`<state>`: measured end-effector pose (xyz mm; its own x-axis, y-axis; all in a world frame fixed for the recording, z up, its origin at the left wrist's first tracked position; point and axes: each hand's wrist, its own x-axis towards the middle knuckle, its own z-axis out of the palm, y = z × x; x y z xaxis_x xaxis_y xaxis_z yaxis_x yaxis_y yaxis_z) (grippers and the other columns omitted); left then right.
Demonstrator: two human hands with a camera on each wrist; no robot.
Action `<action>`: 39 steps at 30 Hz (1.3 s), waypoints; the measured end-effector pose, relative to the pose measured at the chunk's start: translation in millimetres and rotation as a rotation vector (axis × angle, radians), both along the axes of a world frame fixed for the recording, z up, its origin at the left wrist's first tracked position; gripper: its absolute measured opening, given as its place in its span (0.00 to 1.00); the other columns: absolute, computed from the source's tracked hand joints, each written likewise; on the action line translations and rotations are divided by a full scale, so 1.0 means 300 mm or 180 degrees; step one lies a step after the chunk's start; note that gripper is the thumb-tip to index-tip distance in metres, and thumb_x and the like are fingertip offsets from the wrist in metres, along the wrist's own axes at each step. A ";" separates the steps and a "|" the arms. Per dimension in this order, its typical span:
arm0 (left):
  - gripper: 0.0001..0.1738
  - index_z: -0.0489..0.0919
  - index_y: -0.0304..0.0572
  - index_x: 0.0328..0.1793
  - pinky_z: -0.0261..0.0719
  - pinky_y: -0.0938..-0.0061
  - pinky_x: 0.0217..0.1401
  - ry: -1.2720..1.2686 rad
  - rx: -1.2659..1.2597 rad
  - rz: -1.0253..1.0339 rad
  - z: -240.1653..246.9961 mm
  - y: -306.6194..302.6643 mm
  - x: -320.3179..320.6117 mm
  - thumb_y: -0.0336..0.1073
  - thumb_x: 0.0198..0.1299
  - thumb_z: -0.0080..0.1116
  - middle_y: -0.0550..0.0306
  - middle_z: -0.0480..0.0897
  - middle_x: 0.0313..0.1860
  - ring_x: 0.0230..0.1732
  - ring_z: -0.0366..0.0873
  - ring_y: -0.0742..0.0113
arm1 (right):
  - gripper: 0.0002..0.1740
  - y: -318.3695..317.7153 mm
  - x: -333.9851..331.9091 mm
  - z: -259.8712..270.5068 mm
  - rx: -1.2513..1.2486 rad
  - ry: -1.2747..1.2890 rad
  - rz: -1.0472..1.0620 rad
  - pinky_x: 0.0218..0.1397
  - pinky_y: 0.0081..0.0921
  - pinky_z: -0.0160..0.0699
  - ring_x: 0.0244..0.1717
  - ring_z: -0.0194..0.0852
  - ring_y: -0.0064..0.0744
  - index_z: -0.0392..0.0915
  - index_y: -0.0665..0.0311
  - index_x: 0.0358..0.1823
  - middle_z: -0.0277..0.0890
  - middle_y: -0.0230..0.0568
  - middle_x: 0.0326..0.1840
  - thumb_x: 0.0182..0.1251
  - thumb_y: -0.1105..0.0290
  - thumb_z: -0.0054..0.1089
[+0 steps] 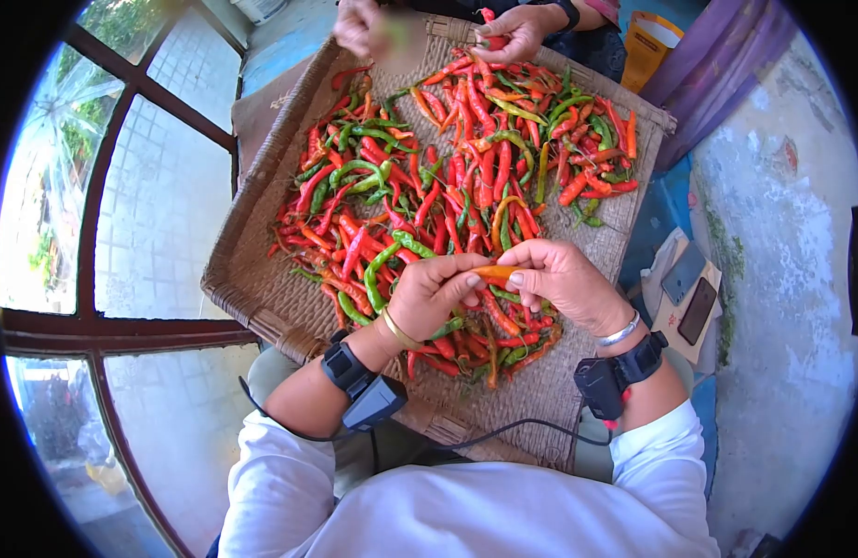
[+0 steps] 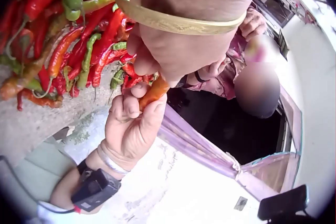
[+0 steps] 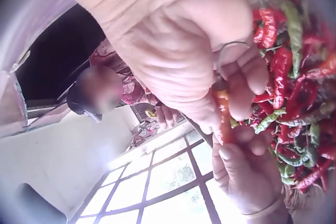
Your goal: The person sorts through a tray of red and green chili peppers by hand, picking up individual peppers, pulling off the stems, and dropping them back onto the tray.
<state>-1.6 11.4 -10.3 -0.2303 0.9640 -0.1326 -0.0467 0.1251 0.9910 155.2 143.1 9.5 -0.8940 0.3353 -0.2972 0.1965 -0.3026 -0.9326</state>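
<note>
Between both hands an orange chili pepper (image 1: 494,272) is held level over the near part of the pile. My left hand (image 1: 435,293), below a gold bangle, pinches one end of it between thumb and fingers. The other end is pinched by my right hand (image 1: 570,284), which has a silver bangle at the wrist. In the right wrist view the chili pepper (image 3: 222,109) shows its thin curved stem (image 3: 223,50) on the right hand's side. Beneath the hands lies a heap of red, orange and green chili peppers (image 1: 475,186), partly hidden by them.
The peppers lie on a large woven tray (image 1: 252,200) with a raised rim, resting over my lap. Across it, another person's hands (image 1: 527,28) work at the far edge, one holding red peppers. Two phones (image 1: 697,312) lie at right; a window (image 1: 159,205) stands at left.
</note>
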 end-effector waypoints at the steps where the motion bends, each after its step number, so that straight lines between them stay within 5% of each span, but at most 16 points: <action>1: 0.14 0.74 0.34 0.50 0.75 0.83 0.32 -0.0002 -0.0003 0.0009 0.000 -0.002 0.001 0.32 0.59 0.52 0.60 0.79 0.30 0.28 0.76 0.77 | 0.12 -0.002 -0.004 -0.002 0.0039 0.0032 -0.0078 0.22 0.10 0.68 0.21 0.66 0.12 0.72 0.69 0.43 0.72 0.32 0.27 0.63 0.68 0.51; 5: 0.14 0.74 0.33 0.51 0.74 0.85 0.35 -0.0173 -0.0295 -0.0110 -0.013 -0.003 0.001 0.32 0.62 0.48 0.61 0.79 0.32 0.30 0.74 0.80 | 0.14 -0.001 -0.021 -0.041 -0.0490 0.0227 -0.0613 0.20 0.13 0.67 0.19 0.64 0.14 0.73 0.67 0.39 0.71 0.32 0.25 0.66 0.62 0.48; 7: 0.13 0.77 0.33 0.41 0.71 0.85 0.27 0.0224 -0.0221 -0.0569 -0.034 -0.003 -0.008 0.37 0.60 0.52 0.64 0.77 0.25 0.25 0.72 0.82 | 0.16 -0.011 -0.032 -0.061 -0.1028 0.0354 -0.0839 0.19 0.13 0.67 0.18 0.64 0.14 0.73 0.68 0.38 0.71 0.33 0.23 0.66 0.59 0.46; 9: 0.13 0.77 0.34 0.38 0.69 0.86 0.26 0.0117 -0.0456 -0.0568 -0.029 0.000 -0.015 0.39 0.60 0.52 0.65 0.76 0.23 0.24 0.70 0.82 | 0.22 -0.012 -0.036 -0.063 -0.1845 0.0433 -0.1164 0.18 0.17 0.68 0.16 0.65 0.17 0.73 0.67 0.38 0.71 0.35 0.21 0.67 0.52 0.42; 12: 0.13 0.79 0.40 0.35 0.66 0.88 0.22 -0.0493 -0.0855 -0.0121 0.032 0.019 -0.048 0.42 0.60 0.52 0.67 0.76 0.20 0.19 0.67 0.84 | 0.24 0.006 -0.039 -0.073 -0.1947 0.0571 -0.1461 0.19 0.17 0.68 0.16 0.66 0.18 0.73 0.67 0.39 0.71 0.34 0.21 0.66 0.50 0.41; 14: 0.14 0.77 0.38 0.42 0.67 0.88 0.22 -0.0555 -0.0735 0.0271 0.064 0.034 -0.112 0.41 0.61 0.50 0.66 0.77 0.23 0.20 0.68 0.83 | 0.23 0.017 -0.039 -0.076 -0.1687 0.0572 -0.1455 0.19 0.16 0.68 0.18 0.67 0.19 0.73 0.65 0.39 0.72 0.35 0.22 0.66 0.51 0.43; 17: 0.18 0.69 0.37 0.54 0.71 0.85 0.32 -0.1354 0.0540 0.1257 0.066 0.078 -0.197 0.40 0.62 0.48 0.58 0.77 0.38 0.32 0.73 0.77 | 0.15 0.011 -0.060 -0.096 0.0542 -0.0431 -0.0752 0.23 0.20 0.70 0.21 0.71 0.21 0.74 0.64 0.37 0.74 0.36 0.26 0.61 0.58 0.51; 18: 0.17 0.69 0.38 0.54 0.73 0.83 0.37 -0.1607 0.0765 0.1703 0.083 0.090 -0.206 0.40 0.62 0.47 0.56 0.76 0.43 0.37 0.75 0.74 | 0.13 -0.008 -0.067 -0.114 0.2070 -0.0143 -0.0456 0.28 0.28 0.73 0.24 0.73 0.30 0.75 0.66 0.34 0.74 0.40 0.27 0.56 0.62 0.56; 20: 0.19 0.66 0.39 0.57 0.73 0.79 0.43 -0.1696 0.0805 0.1604 0.058 0.067 -0.222 0.38 0.62 0.47 0.54 0.74 0.50 0.45 0.74 0.70 | 0.11 -0.041 -0.057 -0.126 0.3867 -0.0647 0.0157 0.34 0.35 0.74 0.29 0.75 0.39 0.75 0.66 0.31 0.74 0.44 0.28 0.52 0.65 0.59; 23: 0.18 0.69 0.41 0.56 0.73 0.78 0.43 -0.0414 0.0118 0.0904 0.034 0.042 -0.151 0.37 0.62 0.48 0.60 0.76 0.47 0.42 0.75 0.73 | 0.09 -0.063 -0.058 -0.148 0.4529 -0.0754 0.0197 0.36 0.36 0.74 0.33 0.74 0.44 0.74 0.65 0.27 0.73 0.44 0.27 0.49 0.66 0.58; 26: 0.13 0.75 0.36 0.46 0.72 0.77 0.42 0.0251 -0.0102 0.0175 -0.014 0.022 -0.067 0.33 0.55 0.55 0.59 0.79 0.39 0.36 0.75 0.69 | 0.08 -0.061 -0.072 -0.154 0.4564 -0.0997 0.0339 0.35 0.36 0.74 0.32 0.75 0.44 0.73 0.64 0.26 0.73 0.44 0.26 0.47 0.67 0.57; 28: 0.17 0.75 0.36 0.45 0.71 0.70 0.46 0.2795 0.0974 -0.0431 0.005 0.035 -0.062 0.32 0.48 0.60 0.53 0.79 0.37 0.38 0.75 0.59 | 0.07 -0.067 -0.078 -0.137 0.4400 -0.0831 0.0392 0.34 0.37 0.74 0.31 0.74 0.44 0.73 0.63 0.26 0.73 0.44 0.26 0.47 0.68 0.56; 29: 0.16 0.75 0.40 0.43 0.71 0.66 0.45 0.3152 0.1162 -0.0367 -0.008 0.036 -0.047 0.34 0.46 0.59 0.50 0.77 0.35 0.40 0.74 0.54 | 0.07 -0.072 -0.080 -0.125 0.4225 -0.0676 0.0442 0.34 0.37 0.74 0.30 0.74 0.44 0.72 0.63 0.26 0.73 0.44 0.26 0.47 0.69 0.55; 33: 0.15 0.75 0.42 0.42 0.73 0.64 0.37 0.3370 0.0223 -0.1073 -0.020 0.019 -0.038 0.37 0.46 0.59 0.52 0.77 0.26 0.33 0.76 0.54 | 0.08 -0.078 -0.063 -0.061 0.4020 -0.0130 0.0173 0.32 0.37 0.72 0.30 0.73 0.44 0.71 0.62 0.27 0.71 0.42 0.25 0.49 0.67 0.56; 37: 0.18 0.75 0.45 0.47 0.76 0.64 0.34 0.2914 0.0375 -0.1011 -0.005 0.014 -0.037 0.38 0.48 0.56 0.51 0.79 0.31 0.33 0.78 0.53 | 0.08 -0.102 -0.048 0.149 0.4227 0.0805 -0.0524 0.24 0.31 0.67 0.20 0.69 0.39 0.71 0.60 0.19 0.68 0.38 0.17 0.46 0.68 0.61; 39: 0.20 0.75 0.44 0.48 0.76 0.65 0.35 0.2287 0.0696 -0.0751 0.019 0.002 -0.021 0.34 0.44 0.56 0.51 0.79 0.30 0.32 0.77 0.52 | 0.07 -0.177 -0.037 0.300 0.3553 0.1287 -0.0639 0.23 0.29 0.65 0.16 0.67 0.36 0.69 0.60 0.18 0.65 0.34 0.15 0.45 0.70 0.59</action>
<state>-7.9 11.9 -4.6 0.0264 0.9851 0.1697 0.6183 -0.1495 0.7716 144.1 90.0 99.4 -0.7580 0.3731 0.5350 -0.1285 0.7188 -0.6832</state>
